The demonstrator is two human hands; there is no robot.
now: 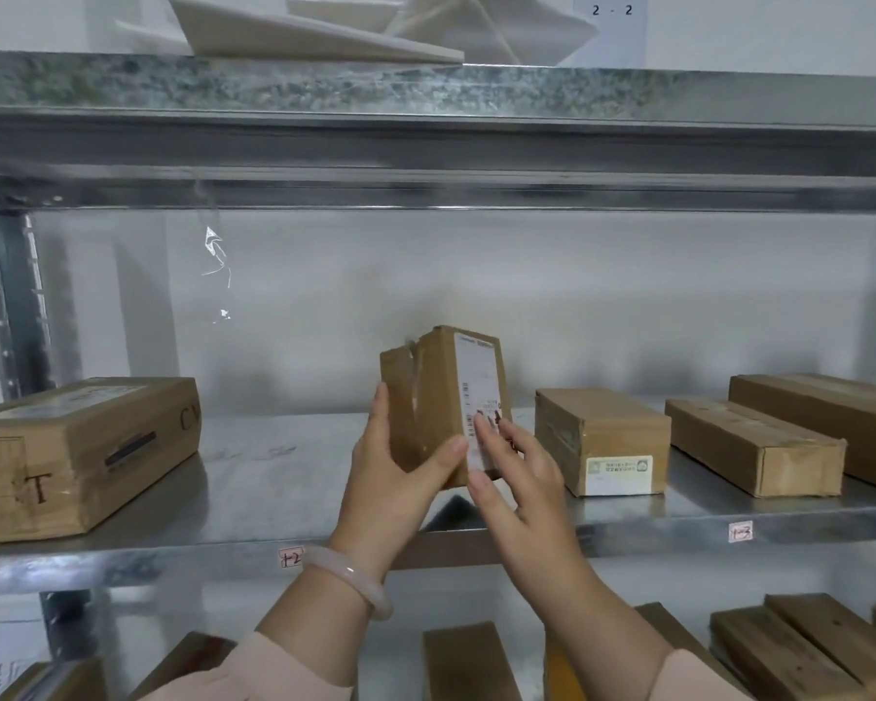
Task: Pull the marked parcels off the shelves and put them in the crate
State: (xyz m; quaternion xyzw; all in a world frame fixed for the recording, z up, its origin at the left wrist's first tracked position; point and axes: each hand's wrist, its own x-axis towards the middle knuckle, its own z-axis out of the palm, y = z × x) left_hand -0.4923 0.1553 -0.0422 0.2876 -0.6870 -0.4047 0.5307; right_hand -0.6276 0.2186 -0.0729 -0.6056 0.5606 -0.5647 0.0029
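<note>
Head view: you stand before a metal rack, and your two hands meet at its middle shelf (pixel 274 478).
Far left: a big brown box (pixel 82 452) lies flat on this shelf, with the letter T written on its near end.
Shelf edge, left: a small tag (pixel 291 558) reads 1-2.
Left hand (pixel 395 478): it grips the parcel (pixel 436 397), with the fingers along the parcel's left side and the thumb across the brown front face. A pale bracelet (pixel 350 579) sits on your wrist.
Parcel: small brown carton, held upright just above the front part of the middle shelf, its shadow under it. A white label covers its right face.
Right hand (pixel 519 478): the fingers lie rather straight on the white label, and the thumb touches the lower corner. The two hands are close together, one on each side of the parcel.
Right of the hands: a box with a white sticker (pixel 603 437) stands near, then two long cartons (pixel 754 447) lie flat side by side.
Shelf edge, right: a second tag (pixel 740 532) is too blurred to read.
Lower shelf: more brown cartons (pixel 790 645) lie below.
</note>
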